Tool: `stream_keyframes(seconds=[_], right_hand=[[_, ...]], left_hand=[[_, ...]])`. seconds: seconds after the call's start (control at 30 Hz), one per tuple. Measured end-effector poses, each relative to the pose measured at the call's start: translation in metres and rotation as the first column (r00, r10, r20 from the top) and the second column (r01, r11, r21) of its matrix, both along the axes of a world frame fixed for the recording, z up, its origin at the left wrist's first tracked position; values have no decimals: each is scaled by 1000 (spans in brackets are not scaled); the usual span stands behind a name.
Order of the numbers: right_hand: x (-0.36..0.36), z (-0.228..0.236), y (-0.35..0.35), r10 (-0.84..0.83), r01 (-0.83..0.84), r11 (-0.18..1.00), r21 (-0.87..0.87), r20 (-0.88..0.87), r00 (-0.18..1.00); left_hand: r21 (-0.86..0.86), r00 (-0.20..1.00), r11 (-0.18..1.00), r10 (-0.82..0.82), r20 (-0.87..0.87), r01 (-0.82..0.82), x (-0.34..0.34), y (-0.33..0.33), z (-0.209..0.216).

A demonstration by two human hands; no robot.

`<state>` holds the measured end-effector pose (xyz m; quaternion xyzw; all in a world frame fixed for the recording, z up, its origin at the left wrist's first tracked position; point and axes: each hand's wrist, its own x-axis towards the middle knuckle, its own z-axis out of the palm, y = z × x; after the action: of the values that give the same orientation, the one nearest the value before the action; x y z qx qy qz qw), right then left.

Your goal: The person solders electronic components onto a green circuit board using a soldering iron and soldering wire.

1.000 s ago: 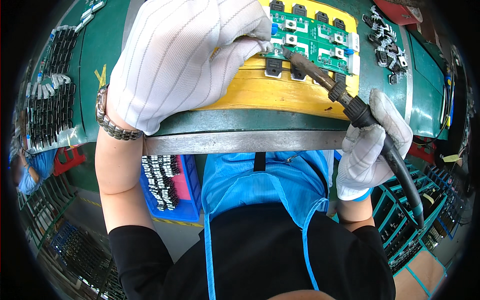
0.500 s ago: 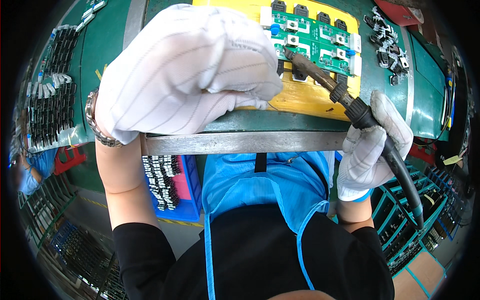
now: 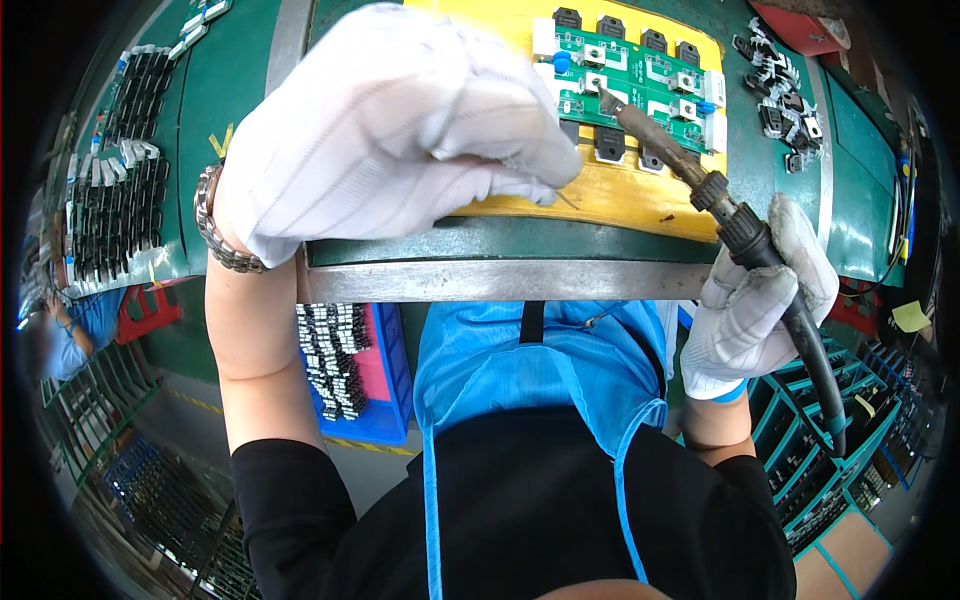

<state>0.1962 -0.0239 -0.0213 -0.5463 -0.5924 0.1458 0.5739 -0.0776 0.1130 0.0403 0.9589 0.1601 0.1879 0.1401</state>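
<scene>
In my right hand (image 3: pixel 765 300), white-gloved, is a soldering iron (image 3: pixel 655 135), its fingers wrapped round the dark handle. The iron slants up to the left, with its tip at a small metal block (image 3: pixel 593 83) on a green circuit board (image 3: pixel 635 75). My left hand (image 3: pixel 390 140), also gloved, hovers left of the board and hides part of the bench. Its fingers are pinched together at the right end, and a thin wire (image 3: pixel 567 200), like solder, sticks out from them. The board lies on a yellow fixture (image 3: pixel 640 205) among black three-legged components (image 3: pixel 609 143).
Rows of black parts (image 3: pixel 120 210) lie on the green bench at left. Loose black parts (image 3: pixel 785 105) are heaped at right. A metal edge (image 3: pixel 500 280) runs along the bench front. Below are a blue bin (image 3: pixel 395 385) and teal racks (image 3: pixel 800 400). Another person (image 3: pixel 85 325) is at far left.
The iron's tip has shifted up and right across the board to the metal block. My left hand has edged slightly to the right, its fingers still pinched. The whole view has shifted a little.
</scene>
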Motion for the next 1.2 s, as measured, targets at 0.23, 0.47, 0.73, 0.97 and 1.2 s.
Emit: stream_keyframes(seconds=[0.23, 0.47, 0.73, 0.97, 1.2], right_hand=[[-6, 8, 1, -12, 11, 1000, -11, -32, 999], [-7, 16, 10, 153, -152, 988, -24, 51, 987], [-5, 10, 16, 198, -204, 978, 38, 121, 973], [-6, 12, 14, 210, -211, 978, -3, 114, 971], [-4, 10, 11, 229, -228, 973, -21, 116, 966]], left_hand=[[-133, 884, 879, 465, 40, -457, 6, 1, 5], [140, 942, 953, 232, 242, -270, 3, 3, -19], [127, 940, 949, 257, 222, -290, 7, 0, -17], [208, 953, 930, 285, 105, -302, 3, -6, -18], [266, 939, 929, 176, 295, -258, 6, 1, -31]])
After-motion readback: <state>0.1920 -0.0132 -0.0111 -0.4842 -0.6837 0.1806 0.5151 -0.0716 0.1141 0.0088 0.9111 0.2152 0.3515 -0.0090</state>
